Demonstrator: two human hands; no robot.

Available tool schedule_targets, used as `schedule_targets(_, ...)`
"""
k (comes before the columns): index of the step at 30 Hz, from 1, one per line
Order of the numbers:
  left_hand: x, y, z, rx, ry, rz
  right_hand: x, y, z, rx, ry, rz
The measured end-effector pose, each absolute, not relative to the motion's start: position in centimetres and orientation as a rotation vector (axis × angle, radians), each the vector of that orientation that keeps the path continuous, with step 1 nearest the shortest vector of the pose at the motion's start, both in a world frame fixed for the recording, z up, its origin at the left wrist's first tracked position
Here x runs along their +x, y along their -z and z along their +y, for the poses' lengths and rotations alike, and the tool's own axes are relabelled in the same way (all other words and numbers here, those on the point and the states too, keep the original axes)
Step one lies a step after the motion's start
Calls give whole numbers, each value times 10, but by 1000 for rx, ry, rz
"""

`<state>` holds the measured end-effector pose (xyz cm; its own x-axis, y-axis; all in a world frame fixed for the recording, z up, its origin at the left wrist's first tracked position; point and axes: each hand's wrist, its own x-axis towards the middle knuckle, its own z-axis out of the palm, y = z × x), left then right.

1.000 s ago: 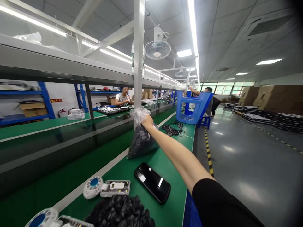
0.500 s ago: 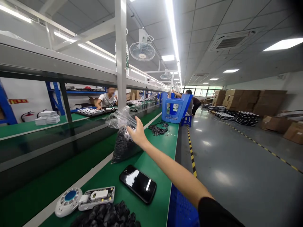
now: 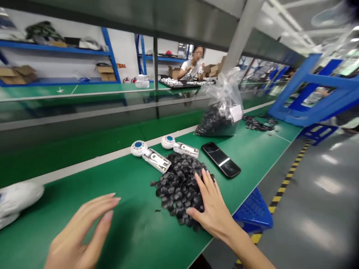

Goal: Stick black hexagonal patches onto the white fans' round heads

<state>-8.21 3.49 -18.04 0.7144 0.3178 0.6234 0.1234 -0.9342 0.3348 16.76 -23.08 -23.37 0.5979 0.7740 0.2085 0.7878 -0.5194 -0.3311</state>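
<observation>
A heap of small black parts (image 3: 179, 186) lies on the green bench top (image 3: 123, 175). My right hand (image 3: 211, 205) is at the heap's right side, fingers apart, nothing held; whether it touches the parts I cannot tell. My left hand (image 3: 84, 229) hovers over the bench at the lower left, thumb and fingers apart, with nothing between them. Two white devices with round blue-centred heads, one left (image 3: 157, 158) and one right (image 3: 185, 148), lie behind the heap. A black smartphone (image 3: 221, 160) rests to its right. Farther back stands a clear plastic bag (image 3: 217, 119) of black parts.
A white wrapped bundle (image 3: 21, 200) sits at the left edge. Blue plastic stools (image 3: 308, 86) rest upturned at the bench's far right, beside more scattered black parts (image 3: 259, 123). A blue basket (image 3: 254, 213) is below the bench edge. Across the conveyor (image 3: 112, 134) a person (image 3: 190, 67) works.
My view has swung left and down. My right hand has left the plastic bag and is now at the heap of black parts. My left hand has come into view.
</observation>
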Motion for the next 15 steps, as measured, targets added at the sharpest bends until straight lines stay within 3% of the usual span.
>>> schedule_targets(8, -49, 174, -14, 2727, -932, 7, 116, 235, -186, -2464, 301, -1240)
schedule_targets(15, -52, 176, -17, 2564, -1188, -136, 56, 211, -122, -2396, 19, -1380)
